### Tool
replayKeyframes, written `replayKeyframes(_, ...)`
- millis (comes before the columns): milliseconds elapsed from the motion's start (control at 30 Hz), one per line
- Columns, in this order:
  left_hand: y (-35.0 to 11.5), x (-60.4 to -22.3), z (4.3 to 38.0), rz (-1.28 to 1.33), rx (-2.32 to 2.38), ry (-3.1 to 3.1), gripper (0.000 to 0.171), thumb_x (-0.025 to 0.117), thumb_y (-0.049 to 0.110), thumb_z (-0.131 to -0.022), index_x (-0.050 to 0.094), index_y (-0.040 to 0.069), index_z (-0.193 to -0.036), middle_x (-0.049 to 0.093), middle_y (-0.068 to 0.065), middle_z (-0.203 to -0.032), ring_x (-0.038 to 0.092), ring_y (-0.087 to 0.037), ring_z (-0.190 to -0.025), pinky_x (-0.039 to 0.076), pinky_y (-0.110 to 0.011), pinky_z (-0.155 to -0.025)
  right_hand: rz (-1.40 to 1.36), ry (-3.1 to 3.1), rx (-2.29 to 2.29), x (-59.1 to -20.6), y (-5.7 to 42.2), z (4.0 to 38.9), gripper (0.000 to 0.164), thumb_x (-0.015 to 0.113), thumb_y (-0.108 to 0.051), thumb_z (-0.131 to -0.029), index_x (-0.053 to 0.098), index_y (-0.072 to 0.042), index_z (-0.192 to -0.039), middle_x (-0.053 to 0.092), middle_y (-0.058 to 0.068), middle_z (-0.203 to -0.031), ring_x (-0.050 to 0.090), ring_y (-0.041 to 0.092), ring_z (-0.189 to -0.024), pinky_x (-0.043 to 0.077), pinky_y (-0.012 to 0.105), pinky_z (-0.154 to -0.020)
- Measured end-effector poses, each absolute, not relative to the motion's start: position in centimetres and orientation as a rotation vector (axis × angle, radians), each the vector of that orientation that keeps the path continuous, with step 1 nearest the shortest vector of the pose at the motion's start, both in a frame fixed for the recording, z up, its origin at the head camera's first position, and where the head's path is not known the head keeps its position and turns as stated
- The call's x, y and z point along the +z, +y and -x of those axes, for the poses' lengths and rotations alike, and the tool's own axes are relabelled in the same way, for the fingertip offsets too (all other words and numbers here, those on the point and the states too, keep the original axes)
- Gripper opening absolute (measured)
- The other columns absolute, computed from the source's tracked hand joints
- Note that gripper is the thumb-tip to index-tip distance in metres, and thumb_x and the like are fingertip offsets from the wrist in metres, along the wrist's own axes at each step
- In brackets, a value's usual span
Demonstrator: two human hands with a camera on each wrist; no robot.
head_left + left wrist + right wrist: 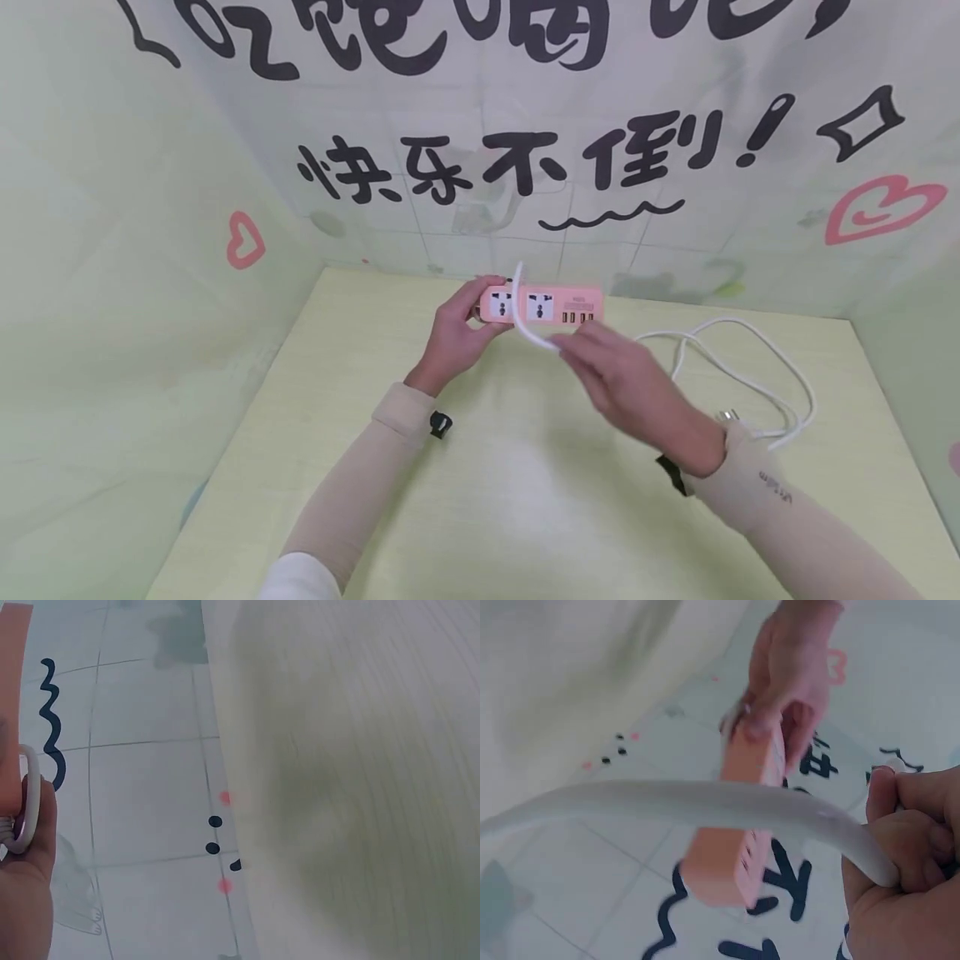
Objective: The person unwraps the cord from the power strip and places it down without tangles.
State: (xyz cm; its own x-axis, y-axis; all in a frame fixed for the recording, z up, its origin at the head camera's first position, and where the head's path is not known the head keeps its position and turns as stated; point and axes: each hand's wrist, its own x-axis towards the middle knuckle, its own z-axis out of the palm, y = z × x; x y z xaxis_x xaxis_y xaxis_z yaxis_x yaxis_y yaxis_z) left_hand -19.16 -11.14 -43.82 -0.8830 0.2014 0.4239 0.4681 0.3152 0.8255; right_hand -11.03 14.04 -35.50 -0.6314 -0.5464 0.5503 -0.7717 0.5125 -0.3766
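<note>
A pink power strip (579, 297) with white socket faces and several USB ports is lifted near the back of the table. My left hand (454, 335) grips its left end, thumb below and fingers above. From that end the white cord (522, 327) arcs across the front of the sockets to my right hand (633, 385), which pinches it. In the right wrist view the cord (667, 801) crosses before the strip (718, 864) and enters my curled right fingers (911, 832). The left wrist view shows only an edge of the strip (10, 690) and a bend of cord (33, 795).
Loose loops of the white cord (780, 360) lie on the right of the pale table (495, 500). Metal plug prongs (727, 414) show beside my right wrist. A printed cloth wall (465, 225) rises behind the table, with more cloth at both sides.
</note>
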Motion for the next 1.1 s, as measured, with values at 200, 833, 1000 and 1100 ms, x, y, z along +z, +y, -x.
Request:
replayKeyframes(200,-11.3,-44.1,18.7,0.671,-1.544,-2.422,0.059,0.083,0.007,-0.084,0.060,0.016,-0.137,0.066,-0.003,-0.134,0.059,-0.015,-0.103,0.052,-0.020,-0.082,-0.860,-2.326,0.787,-32.3,17.2,15.2,0.023,0.069,0.006,-0.091,0.076,0.000,-0.112,0.067,0.010,-0.079,0.050,0.012,-0.065,0.038,0.010,-0.057)
replayKeyframes(833,-14.8,-43.8,19.8,0.347,-1.626,-2.282,0.059,0.081,0.008,-0.086,0.060,0.026,-0.138,0.064,0.000,-0.135,0.058,-0.017,-0.108,0.050,-0.022,-0.087,-0.845,-3.003,0.658,-41.1,22.4,15.3,0.020,0.064,-0.005,-0.098,0.075,0.001,-0.113,0.076,0.010,-0.092,0.072,0.025,-0.082,0.060,0.042,-0.075)
replayKeyframes(1000,-15.5,-44.9,20.0,0.312,-1.504,-2.343,0.058,0.082,0.008,-0.085,0.060,0.017,-0.138,0.066,-0.004,-0.135,0.063,-0.020,-0.109,0.053,-0.028,-0.091,-1.029,-3.009,0.614,-43.8,20.6,12.6,0.017,0.068,-0.003,-0.093,0.078,-0.003,-0.107,0.076,0.004,-0.091,0.073,0.021,-0.083,0.061,0.035,-0.074)
replayKeyframes(1100,-15.8,-45.8,19.9,0.269,-1.440,-2.428,0.059,0.082,0.008,-0.085,0.059,0.014,-0.139,0.066,-0.007,-0.135,0.064,-0.024,-0.111,0.056,-0.037,-0.095,-1.105,-2.988,0.618,-45.1,19.5,11.1,0.015,0.070,-0.005,-0.093,0.079,-0.007,-0.105,0.075,0.000,-0.090,0.072,0.018,-0.082,0.060,0.032,-0.073)
